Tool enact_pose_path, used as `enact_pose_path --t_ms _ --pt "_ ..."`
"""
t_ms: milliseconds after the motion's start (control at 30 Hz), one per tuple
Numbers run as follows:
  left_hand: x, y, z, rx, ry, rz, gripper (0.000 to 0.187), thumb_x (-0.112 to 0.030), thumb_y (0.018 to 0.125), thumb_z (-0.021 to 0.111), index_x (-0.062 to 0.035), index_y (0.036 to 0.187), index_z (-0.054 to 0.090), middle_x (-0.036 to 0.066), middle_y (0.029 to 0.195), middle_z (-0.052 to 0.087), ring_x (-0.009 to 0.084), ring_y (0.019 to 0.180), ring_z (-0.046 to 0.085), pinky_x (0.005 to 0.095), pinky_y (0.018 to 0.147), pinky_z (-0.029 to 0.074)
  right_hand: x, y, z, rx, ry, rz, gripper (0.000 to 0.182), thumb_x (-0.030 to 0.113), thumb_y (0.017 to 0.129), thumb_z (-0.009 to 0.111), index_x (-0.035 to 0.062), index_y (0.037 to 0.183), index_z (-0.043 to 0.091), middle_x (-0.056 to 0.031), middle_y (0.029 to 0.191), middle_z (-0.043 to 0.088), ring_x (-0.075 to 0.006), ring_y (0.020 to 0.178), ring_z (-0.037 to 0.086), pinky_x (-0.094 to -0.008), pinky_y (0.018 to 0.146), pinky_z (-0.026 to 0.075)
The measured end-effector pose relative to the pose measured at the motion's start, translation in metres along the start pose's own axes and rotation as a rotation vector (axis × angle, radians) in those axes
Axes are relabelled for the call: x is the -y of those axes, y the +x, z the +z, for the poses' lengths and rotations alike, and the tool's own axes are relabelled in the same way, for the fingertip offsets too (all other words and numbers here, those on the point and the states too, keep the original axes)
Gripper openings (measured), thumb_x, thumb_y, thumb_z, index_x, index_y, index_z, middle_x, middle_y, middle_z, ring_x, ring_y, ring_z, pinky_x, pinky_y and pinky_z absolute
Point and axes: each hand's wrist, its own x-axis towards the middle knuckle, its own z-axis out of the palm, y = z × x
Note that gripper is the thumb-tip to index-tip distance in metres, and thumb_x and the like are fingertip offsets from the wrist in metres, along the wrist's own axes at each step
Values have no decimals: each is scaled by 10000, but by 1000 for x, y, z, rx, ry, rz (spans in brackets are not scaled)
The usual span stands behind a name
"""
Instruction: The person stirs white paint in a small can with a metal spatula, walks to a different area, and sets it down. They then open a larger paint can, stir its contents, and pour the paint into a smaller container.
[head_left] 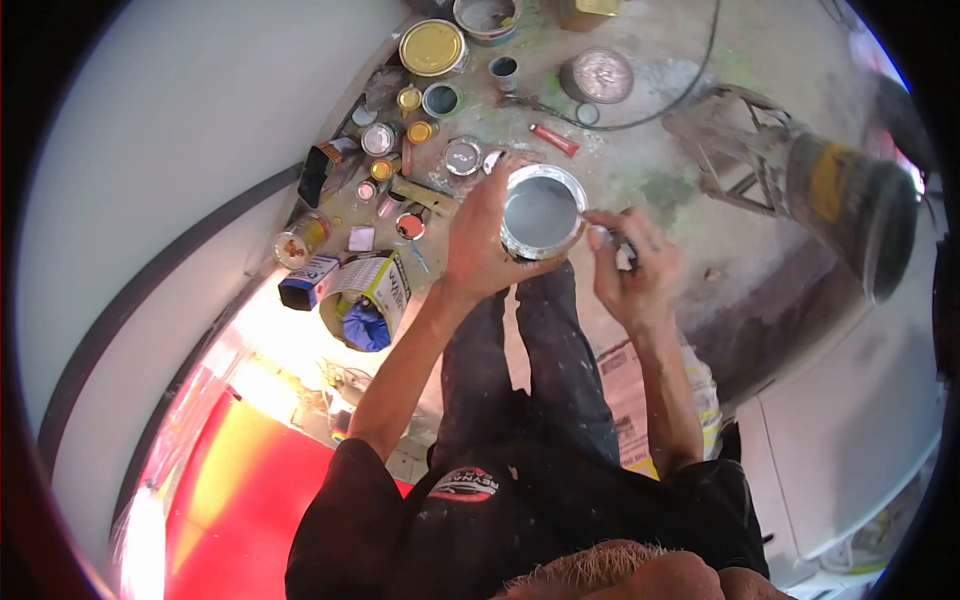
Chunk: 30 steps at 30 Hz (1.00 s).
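My left hand wraps around an open metal can filled with pale grey paint, holding it up over my legs. At the can's right rim, my right hand pinches a small dark and white object; what it is cannot be told. Both arms reach forward from a dark shirt.
Several small paint tins and lids lie on the spattered floor ahead, with a red tube, a round lid and a black cable. A bucket with blue cloth stands left. A white panel curves at left; newspaper lies below.
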Motion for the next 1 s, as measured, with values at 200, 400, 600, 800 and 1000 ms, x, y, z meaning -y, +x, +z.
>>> enact_pose_path --t_ms 200,400,600,800,1000 --pt "-164 -11 -20 -11 68 185 1170 -428 675 972 56 1540 350 218 1373 625 436 1229 634 510 1032 521 115 -51 -120 -211 331 206 120 -1 919 702 11 1029 751 -100 835 683 -140 736 671 -257 674 503" --pt "-267 -11 -28 45 36 485 1207 -379 660 983 61 1564 316 202 1377 629 409 1178 651 508 997 525 183 -112 -205 -193 47 -20 119 -4 928 690 21 1022 758 -99 763 673 -160 606 670 -294 573 517" --pt "-370 -28 11 142 -80 538 1220 -399 629 1016 24 1564 357 202 1419 623 398 1222 654 510 1049 514 207 -185 -286 -562 -55 109 85 50 945 711 63 1010 765 -57 771 691 -142 596 669 -289 565 505" --pt "-457 -40 90 305 -130 648 1259 -392 655 987 40 1609 289 216 1361 631 399 1141 665 494 970 535 188 -262 -356 -872 356 301 49 65 961 713 41 982 750 -70 788 708 -78 624 648 -262 568 488" --pt "-537 -39 213 476 -249 734 1228 -379 656 993 36 1599 325 222 1357 633 408 1189 652 492 1016 527 146 -333 -462 -788 -88 222 43 73 959 718 41 972 744 -88 782 707 -153 567 645 -296 548 488"
